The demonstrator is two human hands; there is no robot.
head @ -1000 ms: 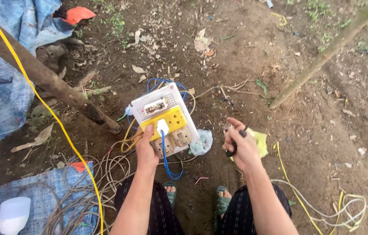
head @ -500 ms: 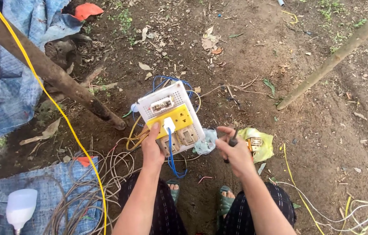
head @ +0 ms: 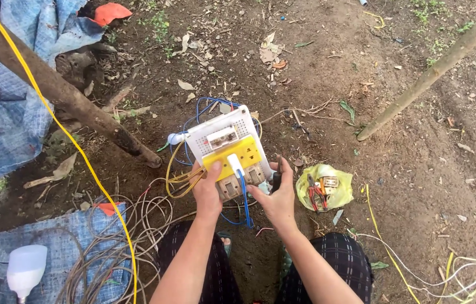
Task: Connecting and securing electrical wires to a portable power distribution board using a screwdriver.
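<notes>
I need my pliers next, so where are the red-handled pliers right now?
In the head view, the red-handled pliers lie on the yellow-green bag on the dirt, just right of the right hand and the white electrical board.

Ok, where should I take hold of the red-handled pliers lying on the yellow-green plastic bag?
Grip the red-handled pliers by the two handles, coming from above and from the near side. The handles point toward the person and lie flat on the yellow-green plastic bag, clear of the small box beside them; the metal nose points away.
</notes>
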